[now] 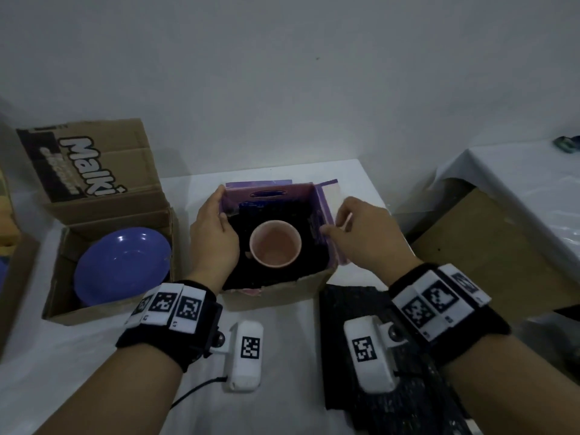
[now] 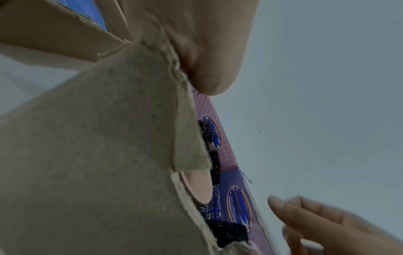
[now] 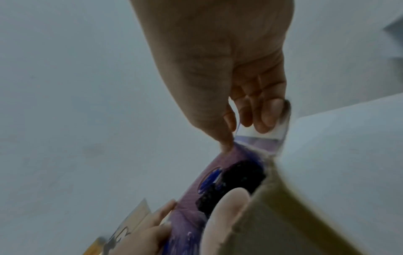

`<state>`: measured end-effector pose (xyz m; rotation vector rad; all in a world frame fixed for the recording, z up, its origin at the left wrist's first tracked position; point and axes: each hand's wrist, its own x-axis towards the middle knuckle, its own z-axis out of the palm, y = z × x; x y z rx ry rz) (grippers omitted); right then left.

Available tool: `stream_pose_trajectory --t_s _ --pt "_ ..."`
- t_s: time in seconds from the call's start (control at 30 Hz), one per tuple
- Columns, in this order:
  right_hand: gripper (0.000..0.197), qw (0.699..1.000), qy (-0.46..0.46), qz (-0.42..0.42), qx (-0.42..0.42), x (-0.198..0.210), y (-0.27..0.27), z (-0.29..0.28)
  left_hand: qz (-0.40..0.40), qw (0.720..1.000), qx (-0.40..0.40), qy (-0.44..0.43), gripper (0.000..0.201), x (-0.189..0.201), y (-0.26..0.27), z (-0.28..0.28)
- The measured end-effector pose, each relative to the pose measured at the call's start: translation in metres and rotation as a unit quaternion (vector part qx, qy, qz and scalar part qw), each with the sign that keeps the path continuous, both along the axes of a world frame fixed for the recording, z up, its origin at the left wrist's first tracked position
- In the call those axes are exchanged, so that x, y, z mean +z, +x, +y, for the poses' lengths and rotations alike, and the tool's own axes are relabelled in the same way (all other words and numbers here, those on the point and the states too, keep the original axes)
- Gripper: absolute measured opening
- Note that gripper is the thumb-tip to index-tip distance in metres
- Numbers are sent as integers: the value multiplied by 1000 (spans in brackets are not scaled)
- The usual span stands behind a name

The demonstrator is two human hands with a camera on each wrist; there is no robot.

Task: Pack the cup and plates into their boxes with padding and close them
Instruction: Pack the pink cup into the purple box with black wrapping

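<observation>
a white table [image 1: 301, 340] is standing against a pale wall, carrying an open purple-lined box [image 1: 276, 296] with a pink cup [image 1: 275, 243] sitting upright in black padding [image 1: 314, 246]; the left hand [image 1: 213, 237] is gripping its left flap, the right hand [image 1: 361, 237] is pinching its right flap, and a blue plate [image 1: 122, 265] is lying in the cardboard box [image 1: 59, 277] at left

head: above, facing down | wrists: close, beside box [image 1: 276, 290] walls | shared: box interior
</observation>
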<state>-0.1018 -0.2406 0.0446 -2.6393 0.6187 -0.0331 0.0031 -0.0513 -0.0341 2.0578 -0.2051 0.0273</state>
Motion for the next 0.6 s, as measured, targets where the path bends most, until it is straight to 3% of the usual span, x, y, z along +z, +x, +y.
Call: stream_pose_trajectory --t_s 0.13,0.27,0.4,0.47,0.6 --pt "49 997 21 44 -57 -24 -43 -5 -4 1000 -6 1 47 -3 1 3" --pt "43 985 -14 170 -26 -63 -84 6 3 1000 -6 -2 46 -6 3 5" --pt "78 955 -28 297 -13 -90 -109 14 5 1000 -2 7 47 -5 4 3" --pt "72 958 -45 283 -24 -96 -112 17 3 1000 -2 5 46 -5 4 3" --pt "28 979 -8 202 -30 -98 -113 10 0 1000 -5 1 47 -6 4 4"
